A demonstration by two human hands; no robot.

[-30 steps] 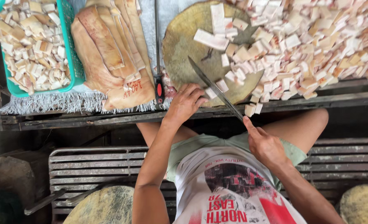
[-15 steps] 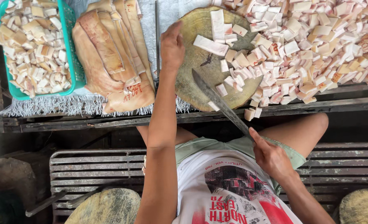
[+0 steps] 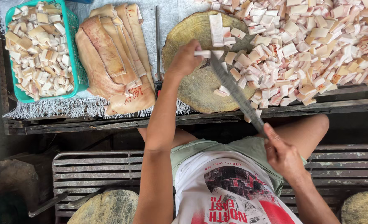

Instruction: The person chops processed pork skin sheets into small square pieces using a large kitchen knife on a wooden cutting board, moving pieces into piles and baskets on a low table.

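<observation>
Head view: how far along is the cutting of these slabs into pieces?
Done: cut pieces fill the green basket and a big heap of cubes lies at the right. In hand: the left hand holds a pale strip on the round chopping block; the right hand grips the long knife. Left: a stack of uncut slabs.

I see my left hand (image 3: pixel 185 59) pinching a pale strip of fatty meat (image 3: pixel 202 53) over the round wooden chopping block (image 3: pixel 192 89). My right hand (image 3: pixel 282 154) grips a long steel cleaver (image 3: pixel 235 91), its blade angled across the block beside heaped pale cubes (image 3: pixel 312 45). A green plastic basket (image 3: pixel 78 62) sits far left.
</observation>
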